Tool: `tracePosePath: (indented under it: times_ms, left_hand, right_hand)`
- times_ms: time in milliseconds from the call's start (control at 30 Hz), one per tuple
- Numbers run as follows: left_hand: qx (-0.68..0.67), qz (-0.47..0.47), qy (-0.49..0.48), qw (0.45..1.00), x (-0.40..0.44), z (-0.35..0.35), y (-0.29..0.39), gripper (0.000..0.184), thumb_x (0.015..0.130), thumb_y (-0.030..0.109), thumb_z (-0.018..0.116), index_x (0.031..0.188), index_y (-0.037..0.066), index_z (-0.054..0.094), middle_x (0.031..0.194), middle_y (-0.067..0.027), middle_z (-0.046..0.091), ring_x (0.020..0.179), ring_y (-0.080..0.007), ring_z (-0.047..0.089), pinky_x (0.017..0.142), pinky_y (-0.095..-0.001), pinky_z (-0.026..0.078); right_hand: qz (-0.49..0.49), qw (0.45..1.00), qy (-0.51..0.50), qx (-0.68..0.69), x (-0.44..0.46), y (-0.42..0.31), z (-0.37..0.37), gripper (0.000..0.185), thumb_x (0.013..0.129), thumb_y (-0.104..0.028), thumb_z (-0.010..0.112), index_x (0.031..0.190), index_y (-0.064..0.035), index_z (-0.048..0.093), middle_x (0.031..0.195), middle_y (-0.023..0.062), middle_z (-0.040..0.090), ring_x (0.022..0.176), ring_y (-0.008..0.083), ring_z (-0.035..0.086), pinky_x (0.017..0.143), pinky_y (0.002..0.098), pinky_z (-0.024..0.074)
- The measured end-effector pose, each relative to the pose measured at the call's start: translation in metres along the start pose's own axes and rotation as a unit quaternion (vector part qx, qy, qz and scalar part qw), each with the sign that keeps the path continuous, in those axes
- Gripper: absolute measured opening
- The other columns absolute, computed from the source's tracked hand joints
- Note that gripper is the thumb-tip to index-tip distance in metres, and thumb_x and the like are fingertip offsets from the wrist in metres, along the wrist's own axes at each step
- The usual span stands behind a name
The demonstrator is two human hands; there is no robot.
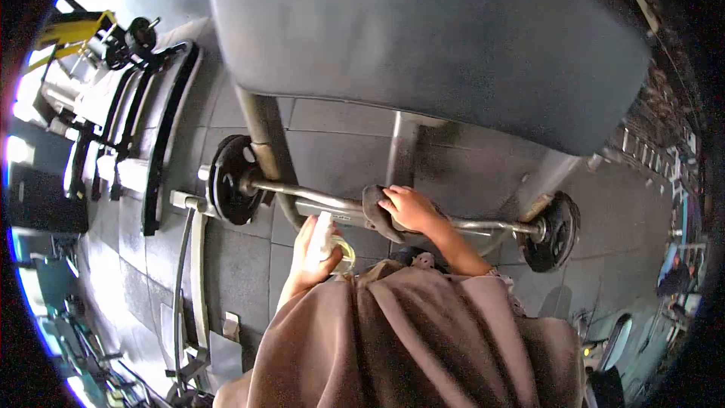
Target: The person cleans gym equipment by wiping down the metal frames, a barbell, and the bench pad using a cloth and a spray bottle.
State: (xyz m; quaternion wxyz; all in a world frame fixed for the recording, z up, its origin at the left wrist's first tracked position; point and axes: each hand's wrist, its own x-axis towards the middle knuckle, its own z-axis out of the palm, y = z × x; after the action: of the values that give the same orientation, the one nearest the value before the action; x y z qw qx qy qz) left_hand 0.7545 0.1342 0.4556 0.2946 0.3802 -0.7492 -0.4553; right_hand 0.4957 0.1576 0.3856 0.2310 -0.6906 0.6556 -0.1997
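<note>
A curved metal barbell (317, 198) with a black weight plate (232, 180) on its left end and another (553, 233) on its right lies across the view, below a large grey pad (423, 38). My right hand (411, 210) is closed on a dark grey cloth (375, 208), pressed against the middle of the bar. To its left, my left hand (308, 257) is wrapped round a white bottle (321, 233), close to the bar. Something pale yellow and looped shows beside the bottle.
Metal frame legs (264, 128) stand under the pad on grey floor tiles (332, 151). Dark curved gym equipment (170, 136) is at the left, with a yellow machine (72, 34) behind. A low metal frame (198, 279) lies at the lower left. A distant person (674, 279) shows at the right.
</note>
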Motion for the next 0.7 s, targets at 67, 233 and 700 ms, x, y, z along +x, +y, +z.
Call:
tracePosePath:
  times_ms: [67,233,700]
  left_hand:
    - [-0.062,-0.029,0.003,0.998,-0.002,-0.005,0.01,0.045,0.059,0.009,0.065,0.103,0.0,0.057,0.101,-0.0158,0.056,0.098,-0.0331,0.054,0.086,-0.0429,0.044]
    - [-0.063,0.037,-0.083,0.994,0.0,-0.037,0.021,0.05,0.059,0.008,0.064,0.108,0.002,0.059,0.127,-0.0215,0.044,0.118,-0.0337,0.044,0.094,-0.0423,0.041]
    - [-0.056,0.166,-0.118,0.977,0.013,-0.086,0.091,0.068,0.058,0.015,0.062,0.124,0.003,0.053,0.1,-0.0083,0.066,0.102,-0.0286,0.05,0.097,-0.0395,0.035]
  right_hand:
    - [-0.029,0.997,0.0,0.072,0.012,-0.023,-0.016,0.047,0.091,-0.042,0.05,0.11,0.0006,0.059,0.103,0.0178,0.061,0.091,0.037,0.061,0.077,0.0427,0.0494]
    - [-0.169,0.978,-0.048,0.109,0.028,-0.099,-0.106,0.049,0.087,-0.04,0.059,0.108,0.0041,0.057,0.101,0.0214,0.058,0.093,0.038,0.059,0.077,0.0411,0.048]
    - [-0.293,0.931,-0.011,0.218,0.03,-0.158,-0.151,0.049,0.072,-0.019,0.077,0.113,-0.0036,0.056,0.11,0.0095,0.051,0.105,0.0252,0.053,0.093,0.0341,0.0412]
